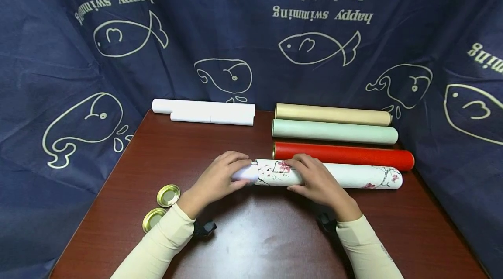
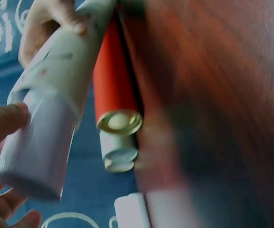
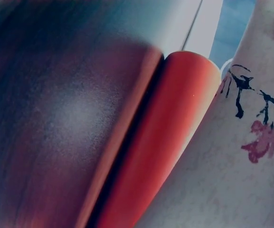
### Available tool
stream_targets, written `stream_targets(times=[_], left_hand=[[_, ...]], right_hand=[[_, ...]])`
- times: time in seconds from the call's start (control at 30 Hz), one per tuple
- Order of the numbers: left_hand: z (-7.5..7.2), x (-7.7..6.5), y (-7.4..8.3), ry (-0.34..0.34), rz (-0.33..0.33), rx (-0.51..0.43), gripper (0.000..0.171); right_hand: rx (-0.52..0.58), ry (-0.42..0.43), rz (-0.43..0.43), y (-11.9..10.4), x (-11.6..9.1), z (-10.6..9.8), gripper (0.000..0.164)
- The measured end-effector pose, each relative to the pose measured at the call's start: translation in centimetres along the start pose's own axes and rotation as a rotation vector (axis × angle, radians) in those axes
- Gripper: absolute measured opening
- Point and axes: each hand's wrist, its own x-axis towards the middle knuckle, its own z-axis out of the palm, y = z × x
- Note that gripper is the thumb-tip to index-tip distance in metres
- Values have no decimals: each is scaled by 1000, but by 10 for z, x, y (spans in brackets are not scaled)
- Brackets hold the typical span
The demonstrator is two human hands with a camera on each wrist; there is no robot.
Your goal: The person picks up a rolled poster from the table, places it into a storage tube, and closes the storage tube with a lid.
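- Centre of the action: the left hand [image 1: 220, 176] grips a white roll [image 1: 242, 173], thumb on the near side, fingers over the far side, and the roll's right end sits inside the left mouth of the flowered tube [image 1: 361, 177].
- The right hand [image 1: 316, 178] is clamped over that tube, left of its middle; the hands are apart, the tube's mouth between them.
- To the edges! The bench [image 1: 251, 244] gives its broadest open stretch in front, between the forearms, with more room behind the left hand.
- Tight on the right: the red tube [image 1: 353, 155] lies just behind the flowered one, its right end close to the bench's right edge.
- Further back, the pale green tube [image 1: 334, 131], then the beige tube [image 1: 332, 114], near the back edge.
- Back left, a long white roll [image 1: 204, 106] with a shorter white roll [image 1: 212, 118] right in front.
- Near the left forearm, an upper gold cap [image 1: 168, 195] and a lower gold cap [image 1: 149, 219], the lower partly covered by the sleeve [image 1: 157, 239].
- The count: four tubes, three white rolls in sight, two caps.
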Motion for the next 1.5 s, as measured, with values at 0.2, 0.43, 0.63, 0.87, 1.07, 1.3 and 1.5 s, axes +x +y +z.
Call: stream_targets(times=[0.2, 0.43, 0.63, 0.87, 1.07, 1.3, 1.5], left_hand=[[-18, -11, -10, 11, -5, -12, 48], [-16, -18, -10, -6, -39, -25, 44], [-2, -15, -1, 6, -60, -82, 42], [14, -5, 7, 32, -34, -188, 40], [23, -2, 11, 35, -85, -241, 40], [33, -3, 16, -62, -132, -301, 46], [21, -11, 8, -20, -125, -301, 44]], right_hand=[[4, 12, 1, 0, -1, -1, 69], [6, 22, -9, 2, -1, 0, 70], [11, 11, -8, 0, -1, 0, 69], [7, 14, -4, 1, 0, -1, 69], [7, 19, -4, 0, 1, -2, 69], [10, 26, 2, 1, -2, -3, 70], [16, 40, -7, 2, -1, 0, 70]])
